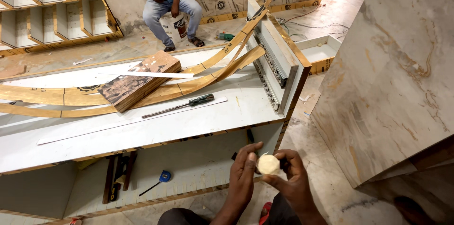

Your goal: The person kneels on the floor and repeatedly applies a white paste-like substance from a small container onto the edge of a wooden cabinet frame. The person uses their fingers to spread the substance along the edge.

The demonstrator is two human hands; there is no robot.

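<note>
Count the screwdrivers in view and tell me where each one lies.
1. A green-and-black-handled screwdriver lies flat on the white worktop, in front of the wooden block. Dark tools on the lower shelf beside the blue tape measure are too unclear to identify, so more may be hidden.

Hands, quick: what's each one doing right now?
Left hand: closed on the pale round lump.
Right hand: also gripping that lump, plus a dark object, unclear.

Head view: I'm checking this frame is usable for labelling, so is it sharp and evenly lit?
Head view: mostly sharp; the screwdriver on the white worktop is crisp. The doorway floor at top right is blown out. The pale lump between the left hand and right hand looks slightly soft.
</note>
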